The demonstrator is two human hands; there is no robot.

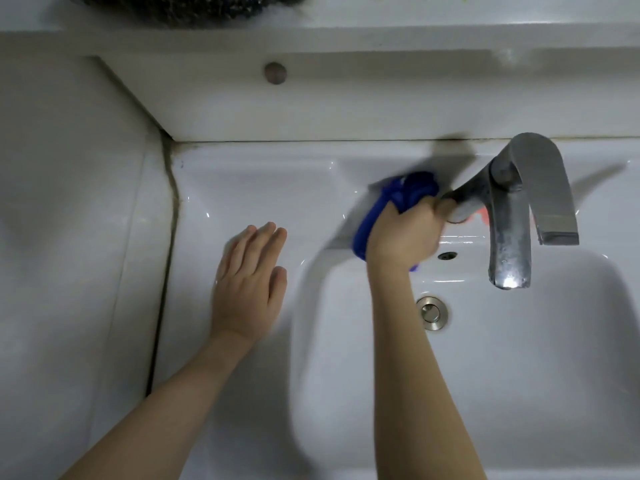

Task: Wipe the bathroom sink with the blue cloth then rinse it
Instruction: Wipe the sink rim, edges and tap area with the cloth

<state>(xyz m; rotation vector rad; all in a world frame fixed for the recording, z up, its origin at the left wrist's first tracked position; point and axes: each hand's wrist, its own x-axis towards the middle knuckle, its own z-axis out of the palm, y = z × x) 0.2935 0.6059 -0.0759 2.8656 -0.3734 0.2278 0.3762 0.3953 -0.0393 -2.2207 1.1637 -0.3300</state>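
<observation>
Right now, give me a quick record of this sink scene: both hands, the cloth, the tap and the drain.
left hand: open, fingers straight, over the sink ledge left of the basin
right hand: grips the bunched blue cloth on the back ledge, against the tap
tap: metal, no stream visible
drain: metal, uncovered, in the basin

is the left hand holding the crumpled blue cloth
No, the right hand grips the crumpled blue cloth; the left hand lies flat, empty.

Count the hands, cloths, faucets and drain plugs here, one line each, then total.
Bunched blue cloth: 1
Bare hands: 2 (left hand flat on the white sink rim, right hand gripping that cloth)
Curved grey metal faucet: 1
Round metal drain plug: 1
Total: 5
</observation>
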